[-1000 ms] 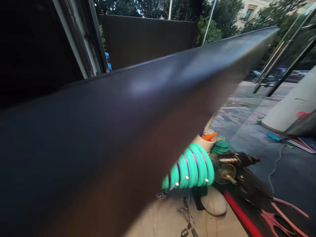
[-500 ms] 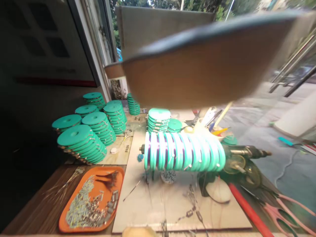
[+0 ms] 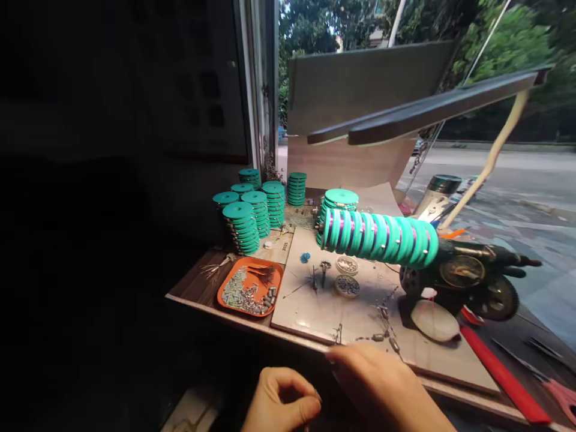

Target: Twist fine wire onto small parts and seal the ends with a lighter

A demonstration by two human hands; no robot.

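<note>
My left hand (image 3: 285, 401) is at the bottom middle, below the table's front edge. Its thumb and forefinger press together; whatever lies between them is too small to make out. To its right, my right hand (image 3: 389, 384) reaches leftward over the table edge with its fingers together and bent down. Their tips are partly hidden and a little blurred. Just beyond the hands lies a pale board (image 3: 310, 321) with thin wires and small metal weights (image 3: 378, 338). Above the board, a row of green foam spools (image 3: 378, 237) sits on the shaft of a dark wheeled machine (image 3: 463, 273).
An orange tray (image 3: 220, 300) holds small metal and plastic parts. Stacks of green spools (image 3: 243, 231) stand at the back left. Small dishes (image 3: 348, 286) hold beads. Right lie a red bar (image 3: 504, 375) and pink-handled scissors (image 3: 562, 396). A slanted panel (image 3: 441, 108) hangs overhead.
The view has pulled back and swung left, so the overhead panel looks smaller and the table things sit farther off. Both my hands now show at the bottom.
</note>
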